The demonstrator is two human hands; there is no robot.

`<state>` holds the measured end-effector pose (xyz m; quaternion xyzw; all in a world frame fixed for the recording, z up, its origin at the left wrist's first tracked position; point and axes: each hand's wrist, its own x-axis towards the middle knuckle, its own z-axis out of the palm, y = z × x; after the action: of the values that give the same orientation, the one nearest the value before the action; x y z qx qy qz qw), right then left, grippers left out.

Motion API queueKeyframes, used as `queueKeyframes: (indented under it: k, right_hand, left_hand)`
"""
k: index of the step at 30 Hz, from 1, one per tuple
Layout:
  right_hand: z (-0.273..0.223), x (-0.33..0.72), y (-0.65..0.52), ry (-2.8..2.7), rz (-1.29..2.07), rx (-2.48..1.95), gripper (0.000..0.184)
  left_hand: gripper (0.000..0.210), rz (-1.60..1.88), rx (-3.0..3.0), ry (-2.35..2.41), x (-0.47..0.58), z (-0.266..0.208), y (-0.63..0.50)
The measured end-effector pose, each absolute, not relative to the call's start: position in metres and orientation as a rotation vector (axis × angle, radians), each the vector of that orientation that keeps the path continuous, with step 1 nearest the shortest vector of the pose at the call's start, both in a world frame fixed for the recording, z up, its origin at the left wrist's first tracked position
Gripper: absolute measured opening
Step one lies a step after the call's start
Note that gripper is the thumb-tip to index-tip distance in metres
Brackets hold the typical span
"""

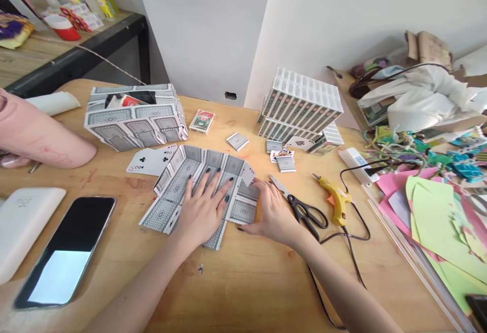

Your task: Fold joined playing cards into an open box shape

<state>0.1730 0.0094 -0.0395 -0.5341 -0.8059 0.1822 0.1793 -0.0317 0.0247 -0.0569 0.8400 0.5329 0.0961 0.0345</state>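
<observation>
A folded piece made of playing cards (167, 206), mostly showing grey patterned backs, lies on the table with its far and left sides standing up. My left hand (203, 211) rests flat on it, fingers spread. At its right end is my right hand (276, 216), curved, with thumb and forefinger apart. The forefinger is by a small tilted card flap (248, 174) with red marks, and the thumb is near the bottom edge; whether they press on the cards is hard to tell. Black-handled scissors (304, 211) lie just right of that hand.
A box built from cards (137, 120) stands at the back left, stacked card packs (304, 99) at the back right. A yellow glue gun (337, 198) with its cord lies on the right. A phone (68, 246) and pink bottle (45, 130) are on the left.
</observation>
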Motion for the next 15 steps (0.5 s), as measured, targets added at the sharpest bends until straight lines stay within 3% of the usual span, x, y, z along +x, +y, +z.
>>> queueKeyframes:
  k: [15]
  right_hand:
    - [-0.0339,0.1765,0.0124,-2.256,0.606,-1.483,0.083]
  left_hand:
    - [0.047,0.321,2.563,1.624,-0.0316,-0.0556,0.0249]
